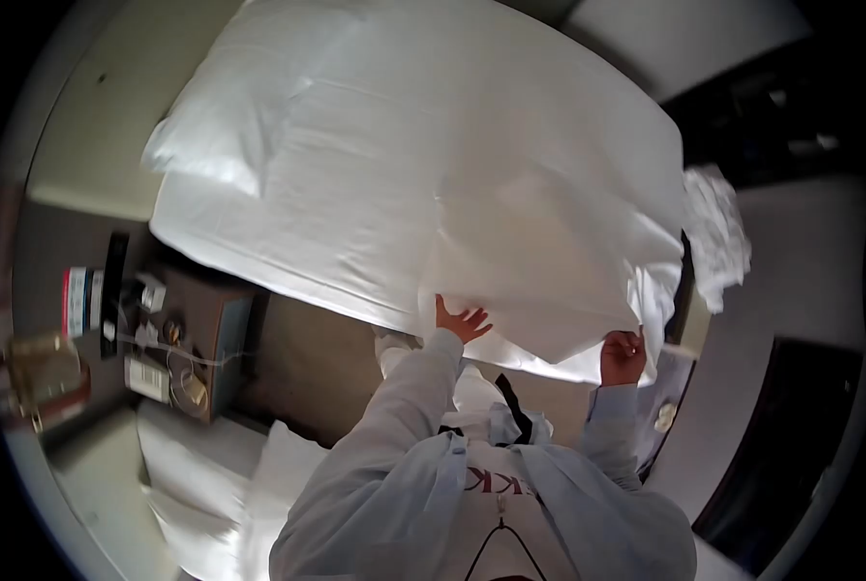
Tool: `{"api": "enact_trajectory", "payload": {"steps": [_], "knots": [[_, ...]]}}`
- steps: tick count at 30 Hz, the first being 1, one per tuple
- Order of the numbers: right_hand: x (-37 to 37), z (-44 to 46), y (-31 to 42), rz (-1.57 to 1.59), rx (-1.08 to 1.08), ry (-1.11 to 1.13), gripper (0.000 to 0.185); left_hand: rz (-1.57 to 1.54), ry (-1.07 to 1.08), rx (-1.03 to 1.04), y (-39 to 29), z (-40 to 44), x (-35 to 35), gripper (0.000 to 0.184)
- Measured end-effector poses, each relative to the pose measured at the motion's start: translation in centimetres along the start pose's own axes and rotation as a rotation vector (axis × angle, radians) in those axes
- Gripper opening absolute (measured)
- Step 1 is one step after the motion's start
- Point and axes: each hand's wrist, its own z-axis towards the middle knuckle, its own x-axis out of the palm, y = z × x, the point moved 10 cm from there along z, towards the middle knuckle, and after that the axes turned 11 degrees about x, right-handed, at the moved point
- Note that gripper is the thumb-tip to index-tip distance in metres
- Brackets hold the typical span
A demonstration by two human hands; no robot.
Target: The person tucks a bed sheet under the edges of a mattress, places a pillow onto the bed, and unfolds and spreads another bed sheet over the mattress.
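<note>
A white bed sheet (510, 252) lies over the bed, with loose folds toward its near right corner. My left hand (462, 320) is open, fingers spread, at the near side of the sheet; it looks to be resting on the fabric. To the right, my right hand (622, 358) is closed, its fingers pinching the edge of the sheet near the corner. The sheet is raised and creased between the two hands. A white pillow (222, 126) sits at the left end of the bed.
A nightstand (229, 334) with cables and small boxes stands left of the bed. Behind it, white pillows (186, 474) lie on another bed at lower left. A crumpled white cloth (715, 237) is beyond the bed's right end. A dark screen-like panel (781, 450) is at right.
</note>
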Motion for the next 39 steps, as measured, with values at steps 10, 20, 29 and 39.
{"api": "enact_trajectory", "payload": {"steps": [10, 20, 29, 39], "knots": [[5.7, -11.9, 5.8, 0.174, -0.293, 0.109, 0.025, 0.226, -0.2, -0.233, 6.0, -4.9, -9.7, 0.093], [5.6, -11.5, 6.2, 0.252, -0.295, 0.088, 0.023, 0.061, -0.223, -0.148, 6.1, -0.3, -6.8, 0.116], [6.7, -13.2, 7.7, 0.217, -0.217, 0.136, 0.025, 0.35, -0.471, -0.119, 1.1, 3.9, -14.7, 0.106], [5.1, -17.3, 12.3, 0.186, -0.286, 0.142, 0.033, -0.131, -0.45, -0.03, 8.0, 6.7, -17.0, 0.077]]}}
